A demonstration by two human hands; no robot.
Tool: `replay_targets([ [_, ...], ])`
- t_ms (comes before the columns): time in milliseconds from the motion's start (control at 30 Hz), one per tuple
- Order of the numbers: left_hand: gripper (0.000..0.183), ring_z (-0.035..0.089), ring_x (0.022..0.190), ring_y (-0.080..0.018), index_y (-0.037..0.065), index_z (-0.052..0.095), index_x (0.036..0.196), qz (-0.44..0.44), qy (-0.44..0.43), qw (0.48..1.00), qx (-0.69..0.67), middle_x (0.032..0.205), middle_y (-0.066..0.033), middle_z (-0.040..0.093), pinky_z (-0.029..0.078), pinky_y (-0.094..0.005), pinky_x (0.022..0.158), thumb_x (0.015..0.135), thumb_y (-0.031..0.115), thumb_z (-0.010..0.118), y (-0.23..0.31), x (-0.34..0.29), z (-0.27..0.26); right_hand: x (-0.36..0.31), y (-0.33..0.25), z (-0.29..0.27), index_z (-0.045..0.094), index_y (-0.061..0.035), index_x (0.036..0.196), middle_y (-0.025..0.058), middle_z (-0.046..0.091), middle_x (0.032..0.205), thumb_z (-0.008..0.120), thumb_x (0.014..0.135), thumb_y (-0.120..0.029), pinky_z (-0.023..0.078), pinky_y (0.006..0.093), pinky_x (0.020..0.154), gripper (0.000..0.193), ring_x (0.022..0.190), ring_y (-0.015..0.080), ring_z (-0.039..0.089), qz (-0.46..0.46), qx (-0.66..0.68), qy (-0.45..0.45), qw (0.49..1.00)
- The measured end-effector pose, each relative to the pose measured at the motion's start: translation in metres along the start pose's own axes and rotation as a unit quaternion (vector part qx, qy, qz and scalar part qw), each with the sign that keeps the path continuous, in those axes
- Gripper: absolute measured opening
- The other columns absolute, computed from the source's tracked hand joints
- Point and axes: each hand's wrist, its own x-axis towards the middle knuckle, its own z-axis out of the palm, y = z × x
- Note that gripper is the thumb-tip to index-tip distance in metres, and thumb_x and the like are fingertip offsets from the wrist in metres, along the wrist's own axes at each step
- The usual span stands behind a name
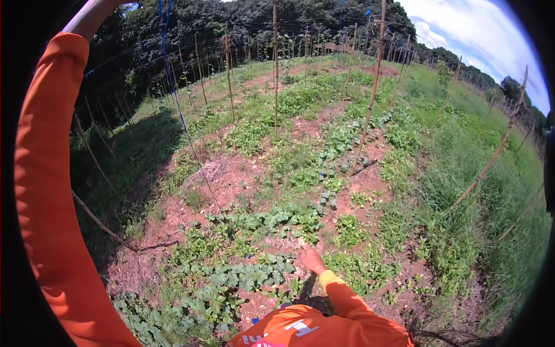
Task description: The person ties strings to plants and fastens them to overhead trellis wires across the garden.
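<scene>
My right hand (313,261) reaches out low over the plants in front of me, its orange sleeve ending in a yellow cuff. The fingers look closed, and whatever they may hold is too small to make out. Just beyond the fingertips grow low leafy plants (305,222) in reddish soil. My left arm (49,191), in an orange sleeve, is raised high along the left side. Bare skin shows at its wrist by the upper edge, where the hand passes out of the picture.
A tall wooden stake (370,104) rises ahead to the right, with several thinner stakes behind. Blue string (176,95) hangs at the left. A leaning pole (491,159) stands in tall grass (462,208). Broad-leaved vines (245,276) spread near my body. Dark trees line the back.
</scene>
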Motion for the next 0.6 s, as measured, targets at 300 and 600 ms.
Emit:
replay_targets([
  [300,0.024,0.069,0.082,-0.0307,0.005,0.071,0.1,0.068,0.105,0.992,0.033,0.091,-0.0153,0.071,0.057,-0.0417,0.079,0.089,0.021,0.056,0.023,-0.006,-0.016,0.052,-0.519,-0.307,0.055,0.0066,0.121,0.0252,0.057,0.126,0.049,0.095,-0.008,0.042,0.0394,0.103,0.03,0.121,0.0356,0.055,-0.62,0.406,0.289,0.606],
  [600,0.027,0.062,0.101,-0.0323,0.01,0.064,0.111,0.005,0.076,0.996,0.038,0.109,-0.0122,0.065,0.051,-0.0425,0.086,0.087,0.023,0.06,-0.005,0.002,-0.002,0.052,-0.665,-0.332,0.063,0.0014,0.088,0.0042,0.061,0.064,0.05,0.098,-0.016,0.048,0.0289,0.056,0.024,0.059,0.0097,0.06,-0.603,0.527,-0.042,0.597],
])
